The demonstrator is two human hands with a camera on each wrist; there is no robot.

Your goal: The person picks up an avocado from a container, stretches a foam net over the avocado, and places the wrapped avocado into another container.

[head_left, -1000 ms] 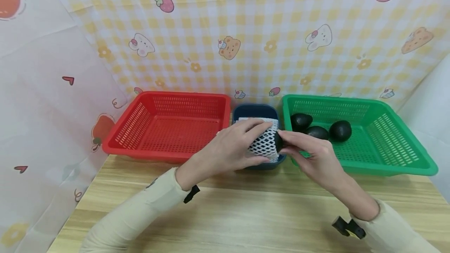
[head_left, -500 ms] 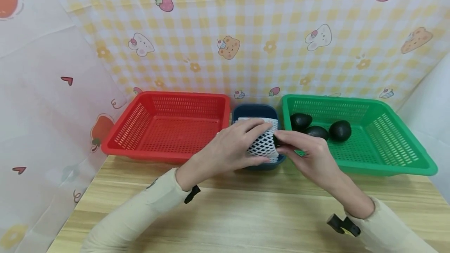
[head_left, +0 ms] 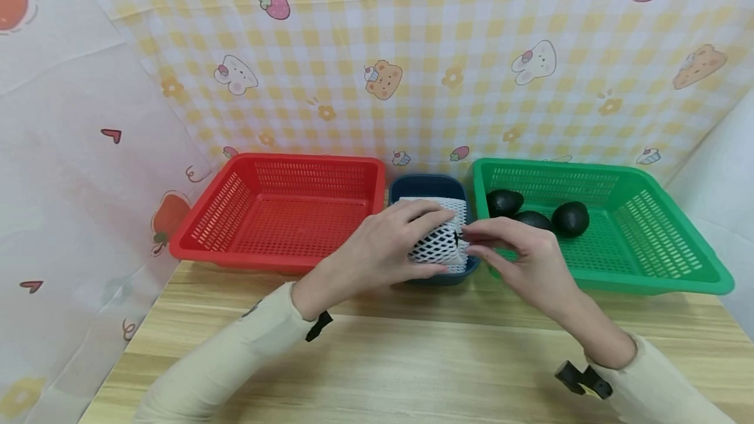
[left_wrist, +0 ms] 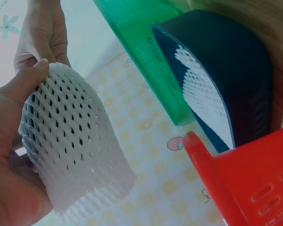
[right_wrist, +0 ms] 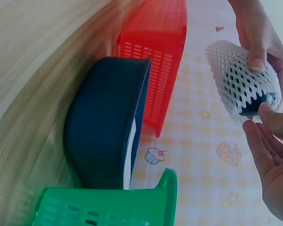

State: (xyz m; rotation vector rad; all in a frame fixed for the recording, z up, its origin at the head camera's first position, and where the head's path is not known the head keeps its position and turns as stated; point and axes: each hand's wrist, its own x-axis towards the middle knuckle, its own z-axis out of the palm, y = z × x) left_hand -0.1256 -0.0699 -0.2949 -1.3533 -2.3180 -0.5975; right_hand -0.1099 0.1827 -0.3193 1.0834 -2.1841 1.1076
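Observation:
A white foam net (head_left: 434, 247) covers a dark avocado (right_wrist: 251, 106), whose end shows at the net's mouth in the right wrist view. My left hand (head_left: 377, 244) grips the netted fruit from the left, thumb and fingers curled round it. At the mouth, my right hand (head_left: 527, 254) pinches the net's edge between thumb and fingertips. In the left wrist view the net's other end hangs loose past the fruit. Below the hands stands a dark blue box (head_left: 429, 180) with more white foam nets (left_wrist: 205, 96) in it.
To the right, a green basket (head_left: 642, 241) holds dark avocados (head_left: 570, 219). A red basket (head_left: 294, 221) stands left of the blue box. All three containers are on a wooden table (head_left: 412, 358) before a checked cloth (head_left: 330, 38).
The foam net has come further over the avocado's right end, leaving only a small dark spot in the head view. My right fingertips have shifted at its mouth; my left hand stays nearly still.

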